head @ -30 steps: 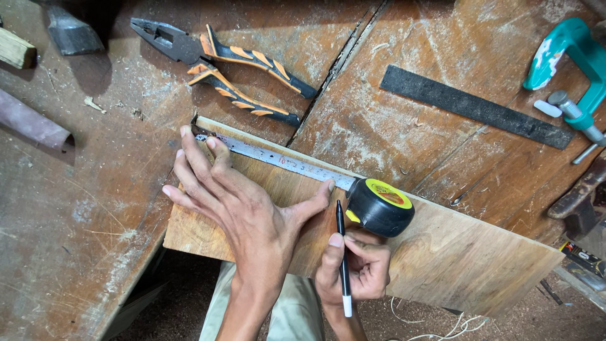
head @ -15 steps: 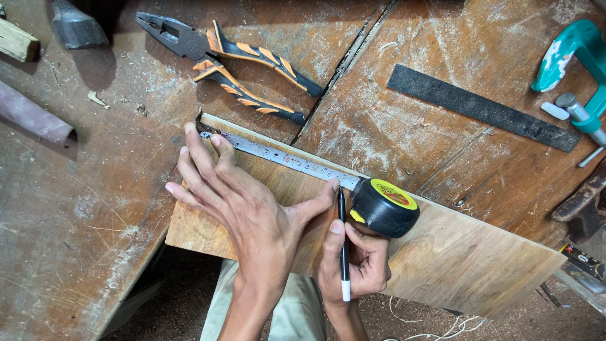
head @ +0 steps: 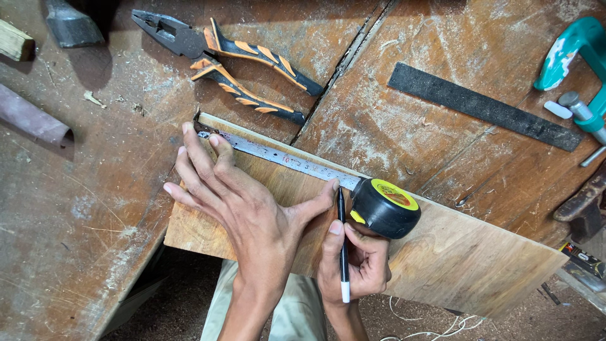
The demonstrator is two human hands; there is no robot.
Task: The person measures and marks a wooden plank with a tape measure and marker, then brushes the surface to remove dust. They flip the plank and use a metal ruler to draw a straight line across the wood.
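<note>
Scarred, dusty wooden workbench [head: 82, 240], sawdust floor below. Left hand [head: 243, 205] spread flat, fingers pinning the tape blade [head: 278, 156] along the far edge of a plywood board [head: 467, 265]. Right hand [head: 353, 265] pinches a black pen [head: 343, 246], tip at the blade beside the black-and-yellow tape measure case [head: 386, 207]. Blade is laid out; no mark visible on the board yet, so marking seems unfinished. Further out: orange-black pliers [head: 243, 69], dark metal ruler [head: 483, 106], teal clamp [head: 577, 57]. None crowd the board.
</note>
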